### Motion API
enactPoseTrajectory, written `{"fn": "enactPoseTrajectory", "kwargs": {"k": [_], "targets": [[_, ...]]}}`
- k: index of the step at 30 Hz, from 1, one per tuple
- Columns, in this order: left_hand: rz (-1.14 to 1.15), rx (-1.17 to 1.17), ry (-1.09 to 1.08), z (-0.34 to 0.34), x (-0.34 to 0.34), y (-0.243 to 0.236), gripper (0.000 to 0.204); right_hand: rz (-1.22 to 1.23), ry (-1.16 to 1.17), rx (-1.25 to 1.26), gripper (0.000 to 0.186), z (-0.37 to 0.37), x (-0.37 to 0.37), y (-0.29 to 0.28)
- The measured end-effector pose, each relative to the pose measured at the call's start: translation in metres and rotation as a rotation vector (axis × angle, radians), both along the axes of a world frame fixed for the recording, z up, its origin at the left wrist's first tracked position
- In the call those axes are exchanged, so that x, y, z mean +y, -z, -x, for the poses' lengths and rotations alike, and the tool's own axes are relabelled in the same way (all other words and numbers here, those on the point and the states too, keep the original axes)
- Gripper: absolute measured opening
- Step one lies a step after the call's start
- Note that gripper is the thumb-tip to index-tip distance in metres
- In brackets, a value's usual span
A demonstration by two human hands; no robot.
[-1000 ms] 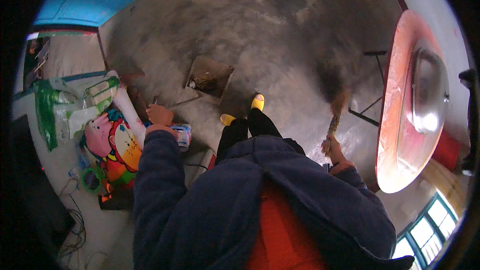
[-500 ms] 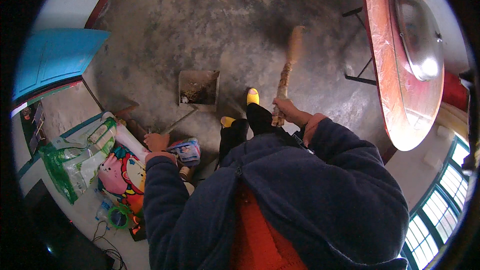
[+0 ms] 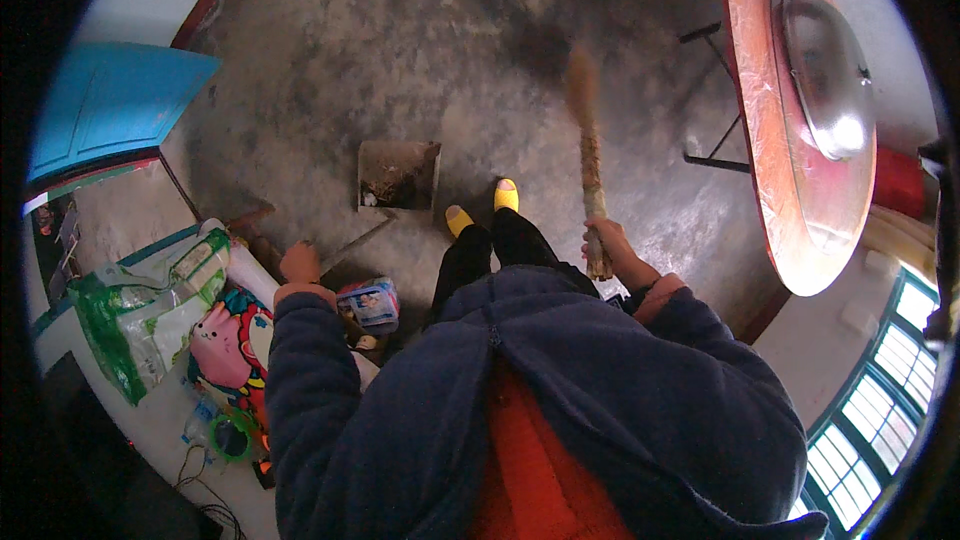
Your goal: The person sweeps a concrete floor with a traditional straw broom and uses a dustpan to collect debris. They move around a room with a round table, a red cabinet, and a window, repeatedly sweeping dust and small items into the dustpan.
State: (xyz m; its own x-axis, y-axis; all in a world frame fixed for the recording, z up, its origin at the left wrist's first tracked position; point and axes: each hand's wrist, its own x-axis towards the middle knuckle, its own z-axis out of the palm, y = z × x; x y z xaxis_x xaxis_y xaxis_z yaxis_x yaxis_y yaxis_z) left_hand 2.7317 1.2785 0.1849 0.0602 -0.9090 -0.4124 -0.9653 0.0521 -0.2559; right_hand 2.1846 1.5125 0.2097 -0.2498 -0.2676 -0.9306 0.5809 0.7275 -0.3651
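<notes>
My right hand (image 3: pixel 612 243) is wrapped round the lower end of a straw broom (image 3: pixel 592 165). The broom points away from me, its far bristle end smeared by motion over the concrete floor (image 3: pixel 480 70). A box-shaped dustpan (image 3: pixel 437 178) with dark debris in it sits on the floor left of my feet. From the dustpan a stick handle (image 3: pixel 358 245) slants toward my left hand (image 3: pixel 299 262). That hand is closed with curled fingers, back upward, and passes over or beside the handle's near end. What lies inside its fingers is hidden.
A round wooden tabletop (image 3: pixel 755 120) with a glossy dome-shaped cover (image 3: pixel 825 70) stands at right. A blue door panel (image 3: pixel 120 105) is at left. Green-and-white plastic bags (image 3: pixel 140 330), a cartoon-print bag (image 3: pixel 225 340) and a small packet (image 3: pixel 370 306) lie close to my left arm.
My right hand has shifted right and slightly toward me with the broom, whose bristle end has swung left. My left hand has moved a little left and farther from me. The dustpan stays put.
</notes>
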Motion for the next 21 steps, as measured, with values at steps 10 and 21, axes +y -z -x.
{"fn": "enactPoseTrajectory", "kwargs": {"k": [10,21], "targets": [[-0.070,0.059,0.149,-0.016,-0.009,0.003,0.024,0.009,-0.100,-0.350,0.027,-0.062,-0.018,0.010],[-0.069,0.117,0.171,-0.015,-0.021,-0.007,0.029,0.118,-0.141,-0.278,0.028,-0.159,-0.118,0.002]]}}
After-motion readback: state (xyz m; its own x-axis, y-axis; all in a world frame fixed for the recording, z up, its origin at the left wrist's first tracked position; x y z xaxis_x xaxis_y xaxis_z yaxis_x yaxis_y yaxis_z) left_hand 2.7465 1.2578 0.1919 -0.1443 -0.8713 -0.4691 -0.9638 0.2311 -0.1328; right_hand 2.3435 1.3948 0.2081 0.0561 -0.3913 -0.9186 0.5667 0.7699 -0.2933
